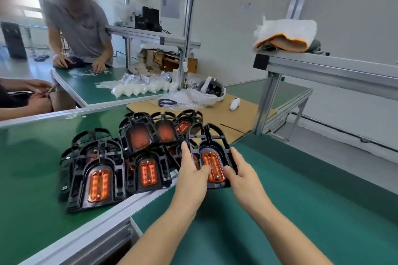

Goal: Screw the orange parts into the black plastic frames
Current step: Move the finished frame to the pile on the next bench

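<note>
A black plastic frame with an orange part set in its middle lies at the centre, over the edge of the green mat. My left hand grips its left side, thumb on the orange part. My right hand holds its right side, thumb curled onto the frame's face. To the left, a pile of several more black frames with orange parts overlaps across the neighbouring table.
An aluminium table rail runs diagonally under the pile. Cardboard, a white headset and a white controller lie behind. Clear plastic bags sit on the far table, where another person works. A shelf with folded cloth stands right.
</note>
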Motion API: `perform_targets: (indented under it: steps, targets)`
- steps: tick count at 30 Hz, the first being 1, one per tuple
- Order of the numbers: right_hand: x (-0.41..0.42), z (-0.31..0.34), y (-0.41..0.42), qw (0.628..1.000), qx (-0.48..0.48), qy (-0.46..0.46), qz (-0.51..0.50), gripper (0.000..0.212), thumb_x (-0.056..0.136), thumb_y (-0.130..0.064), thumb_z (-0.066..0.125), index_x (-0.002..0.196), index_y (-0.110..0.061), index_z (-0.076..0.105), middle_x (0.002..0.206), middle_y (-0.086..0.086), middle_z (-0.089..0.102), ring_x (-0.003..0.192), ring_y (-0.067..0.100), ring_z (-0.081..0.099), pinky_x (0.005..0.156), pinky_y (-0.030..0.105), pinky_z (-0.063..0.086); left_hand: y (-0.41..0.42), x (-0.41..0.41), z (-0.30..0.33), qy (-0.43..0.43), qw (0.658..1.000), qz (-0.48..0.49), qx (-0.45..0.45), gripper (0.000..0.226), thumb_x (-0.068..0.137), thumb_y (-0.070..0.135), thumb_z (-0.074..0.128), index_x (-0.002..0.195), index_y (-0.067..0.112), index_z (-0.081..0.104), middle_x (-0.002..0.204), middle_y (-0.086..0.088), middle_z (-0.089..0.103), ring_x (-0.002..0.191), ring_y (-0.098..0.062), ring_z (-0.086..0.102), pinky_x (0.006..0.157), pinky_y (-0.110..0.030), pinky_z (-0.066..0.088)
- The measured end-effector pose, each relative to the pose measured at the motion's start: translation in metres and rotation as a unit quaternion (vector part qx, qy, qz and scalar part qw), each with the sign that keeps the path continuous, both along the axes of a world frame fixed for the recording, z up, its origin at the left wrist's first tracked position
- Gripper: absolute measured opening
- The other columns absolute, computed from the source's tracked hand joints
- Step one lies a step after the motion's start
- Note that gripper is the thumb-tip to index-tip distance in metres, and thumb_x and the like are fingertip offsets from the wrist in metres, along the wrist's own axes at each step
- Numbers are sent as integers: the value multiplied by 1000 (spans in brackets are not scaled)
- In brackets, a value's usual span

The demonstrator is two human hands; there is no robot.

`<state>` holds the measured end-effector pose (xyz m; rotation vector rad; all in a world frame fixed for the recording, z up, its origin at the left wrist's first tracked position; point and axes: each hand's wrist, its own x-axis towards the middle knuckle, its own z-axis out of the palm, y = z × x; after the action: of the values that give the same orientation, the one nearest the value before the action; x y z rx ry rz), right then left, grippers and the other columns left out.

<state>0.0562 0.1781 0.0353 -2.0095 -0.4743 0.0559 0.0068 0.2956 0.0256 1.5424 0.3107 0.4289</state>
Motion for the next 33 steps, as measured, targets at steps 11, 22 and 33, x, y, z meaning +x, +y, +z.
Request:
perform_targets:
  steps: [11,22,33]
  targets:
    - [53,20,87,999,6,8,41,41,100,-4,38,131,-29,46,120,-3,62,87,-7,58,63,6,41,84,53,22,80,957,86,265,76,97,18,44,152,15,-8,160,-4,4,145,-21,14,118,-42,12]
    - [95,18,138,999,-25,12,18,48,100,-4,37,148,-9,31,140,9,48,117,18,48,91,22,35,127,104,19,196,878,150,410,65,97,24,33,151,10,0,155,-3,23,145,-18,7,111,-55,-12]
    - [121,2,156,996,-78,41,6,40,100,2,33,139,8,33,145,24,39,134,36,34,95,32,26,144,116,2,235,821,157,496,62,98,33,31,151,12,5,159,-1,12,146,-22,4,112,-57,-8]
